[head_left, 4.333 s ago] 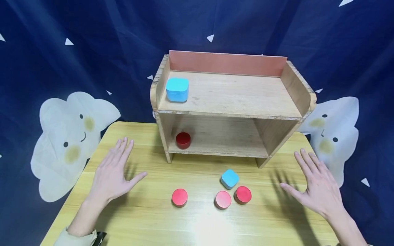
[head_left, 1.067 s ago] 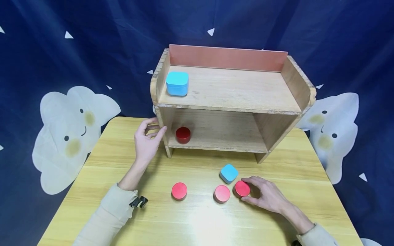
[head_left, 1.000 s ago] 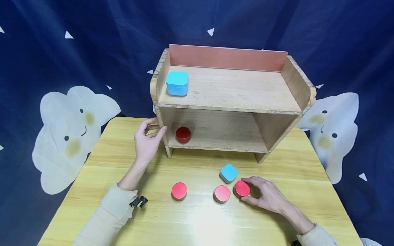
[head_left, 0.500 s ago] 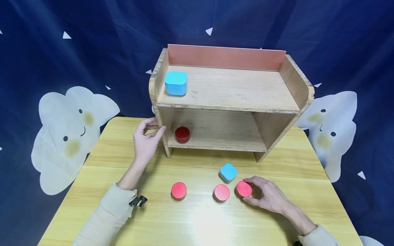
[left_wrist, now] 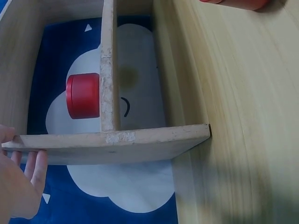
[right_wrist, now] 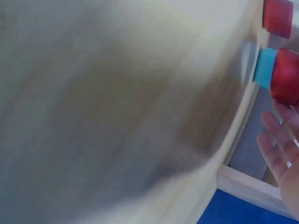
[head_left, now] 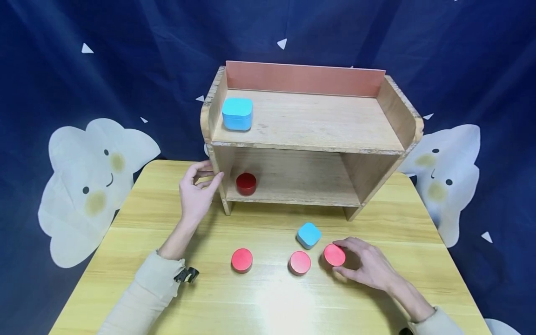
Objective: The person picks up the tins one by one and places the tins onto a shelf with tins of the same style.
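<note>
- Presently, the right hand [head_left: 368, 264] pinches a red round tin [head_left: 334, 255] between thumb and fingers, near the right of the surface [head_left: 234, 309].
- The pinched tin has its lid face upward in the head view; in the right wrist view its base appears just clear of the surface.
- The left hand [head_left: 194, 193] grips the left side panel [left_wrist: 117, 153] of a wooden shelf unit [head_left: 310, 118], thumb at the front edge, fingers on the outer face.
- A small blue box [head_left: 309, 235] sits on the surface in front of the shelf unit, behind and to the left of the pinched tin.
- A pinkish-red tin [head_left: 299, 263] rests on the surface near the small blue box, left of the pinched tin and apart from it.
- Another red tin [head_left: 242, 260] rests on the surface farther left, well apart.
- A larger blue box [head_left: 237, 114] stands upright on the top shelf, at its left end.
- A dark red tin [head_left: 246, 184] stands in the lower compartment, near the left wall.
- Backdrop: a dark blue curtain [head_left: 326, 28], with a white cloud figure [head_left: 71, 204] visible to the left.
</note>
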`<control>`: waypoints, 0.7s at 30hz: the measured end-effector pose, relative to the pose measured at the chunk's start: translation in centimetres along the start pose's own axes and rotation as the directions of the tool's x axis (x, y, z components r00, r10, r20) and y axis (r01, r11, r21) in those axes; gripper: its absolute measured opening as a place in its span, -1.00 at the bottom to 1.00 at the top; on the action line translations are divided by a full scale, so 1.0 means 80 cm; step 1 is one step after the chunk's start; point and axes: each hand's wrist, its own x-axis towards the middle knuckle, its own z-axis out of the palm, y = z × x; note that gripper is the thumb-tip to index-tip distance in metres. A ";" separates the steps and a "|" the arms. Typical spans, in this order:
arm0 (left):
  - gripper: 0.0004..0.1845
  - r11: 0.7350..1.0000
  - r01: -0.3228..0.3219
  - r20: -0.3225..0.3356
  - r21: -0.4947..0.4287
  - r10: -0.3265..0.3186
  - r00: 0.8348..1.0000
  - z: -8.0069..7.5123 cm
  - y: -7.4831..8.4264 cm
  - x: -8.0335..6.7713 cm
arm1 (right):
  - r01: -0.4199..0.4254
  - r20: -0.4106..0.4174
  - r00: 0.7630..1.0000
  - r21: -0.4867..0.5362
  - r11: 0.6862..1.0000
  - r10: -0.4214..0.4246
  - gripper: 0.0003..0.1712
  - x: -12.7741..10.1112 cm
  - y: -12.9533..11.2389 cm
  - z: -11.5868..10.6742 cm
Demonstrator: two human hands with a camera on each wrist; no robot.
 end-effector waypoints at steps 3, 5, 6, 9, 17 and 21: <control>-0.60 1.000 0.004 -0.001 0.000 -0.004 1.000 -0.001 0.000 0.000 | 0.019 -0.010 1.000 0.016 1.000 -0.019 -0.32 0.005 -0.001 -0.004; -0.60 1.000 0.004 0.001 0.000 -0.004 1.000 -0.002 0.000 0.000 | 0.037 -0.018 0.999 0.020 0.999 -0.036 -0.32 0.009 -0.001 -0.007; -0.60 1.000 0.002 0.002 0.002 -0.002 1.000 -0.002 -0.001 0.000 | 0.048 -0.022 0.999 0.020 0.999 -0.048 -0.32 0.012 -0.002 -0.008; -0.60 1.000 -0.004 0.008 0.004 0.004 1.000 -0.003 -0.001 0.000 | 0.079 -0.032 0.996 0.003 0.997 -0.078 -0.32 0.020 -0.003 -0.012; -0.59 1.000 -0.009 0.009 0.005 0.009 1.000 -0.002 -0.001 0.000 | 0.127 -0.049 0.991 -0.006 0.992 -0.127 -0.33 0.048 -0.008 -0.023; -0.59 1.000 -0.006 0.011 0.005 0.006 1.000 -0.002 0.000 0.000 | 0.143 -0.064 0.988 -0.010 0.990 -0.144 -0.34 0.061 -0.012 -0.025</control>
